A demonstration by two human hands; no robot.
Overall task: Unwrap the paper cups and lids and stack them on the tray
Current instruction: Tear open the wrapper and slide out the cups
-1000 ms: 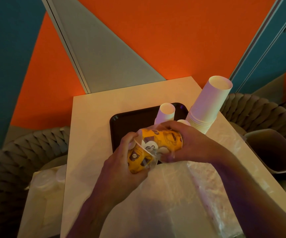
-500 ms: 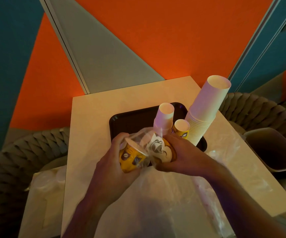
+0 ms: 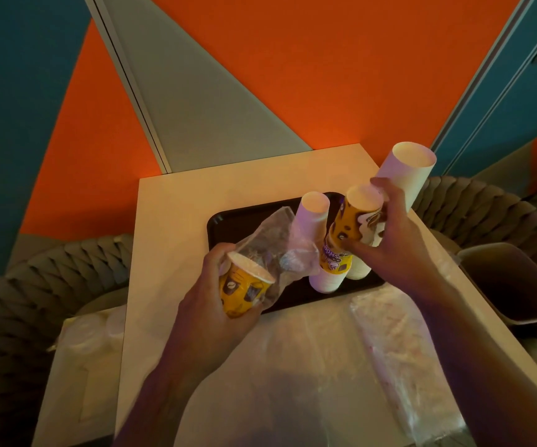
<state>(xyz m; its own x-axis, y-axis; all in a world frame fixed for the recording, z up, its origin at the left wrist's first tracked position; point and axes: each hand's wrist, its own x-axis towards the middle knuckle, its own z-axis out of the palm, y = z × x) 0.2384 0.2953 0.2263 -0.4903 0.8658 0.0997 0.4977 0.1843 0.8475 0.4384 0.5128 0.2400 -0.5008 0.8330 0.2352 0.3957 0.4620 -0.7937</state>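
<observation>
While we look down from the head camera, the scene runs from the near edge to the far wall:

Near table: we see clear plastic wrap (image 3: 373,359) spread flat over the pale table (image 3: 170,227) at the bottom centre and lower right.

Left hand: our left hand (image 3: 209,304) curls round a yellow printed cup (image 3: 244,290) left of centre, mouth tilted up, with a loose plastic sleeve (image 3: 273,243) bunched at its rim and trailing towards the tray.

Right hand: our right hand (image 3: 386,243) grips a yellow cup stack (image 3: 347,227), bottoms up, right of centre, over the tray.

Tray: the dark tray (image 3: 228,227) lies at mid-frame; on it stand an upturned white cup stack (image 3: 312,214) and, beside it, a short yellow stack (image 3: 333,262).

Tall stack: a taller white stack (image 3: 406,169) leans at the tray's right end.

Surroundings: woven chairs (image 3: 51,275) flank the table; an orange wall (image 3: 325,75) fills the top.
</observation>
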